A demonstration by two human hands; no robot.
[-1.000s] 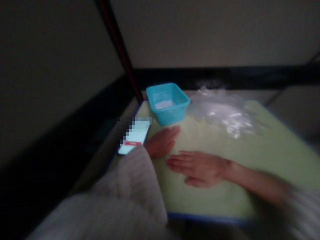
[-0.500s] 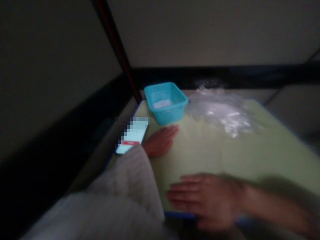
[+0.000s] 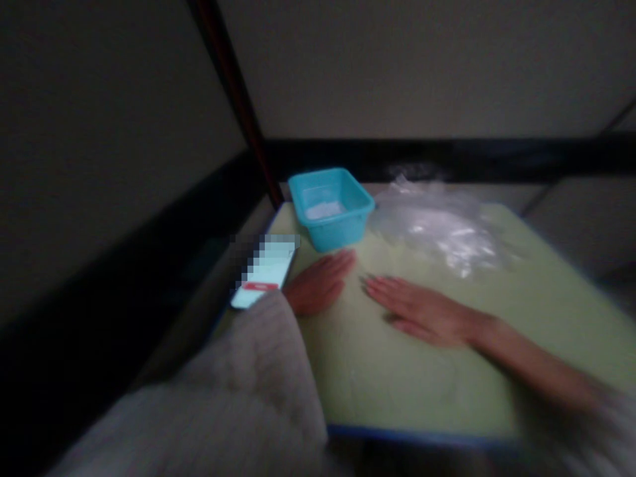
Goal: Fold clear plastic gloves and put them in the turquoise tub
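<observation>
My left hand (image 3: 322, 283) rests on the table (image 3: 397, 391) with its fingers stretched out, holding nothing. It lies just in front of a turquoise plastic basket (image 3: 338, 232) and beside a lit phone (image 3: 271, 265). Flat and with fingers extended, my right hand (image 3: 422, 310) is over the pale green tabletop, its fingertips pointing toward my left hand. It is empty too. Behind it lies a crumpled heap of clear plastic (image 3: 442, 228). Something white (image 3: 325, 210), too blurred to name, sits inside the basket.
The tabletop has a blue edge (image 3: 417, 436) at the front. A wall (image 3: 427, 73) with a dark band along its foot stands behind the table. A dark red upright strip (image 3: 233, 93) runs down to the table's far left corner.
My right hand has moved away from the table's front edge, farther in over the tabletop. My left hand, the basket, the phone and the plastic have stayed in place.
</observation>
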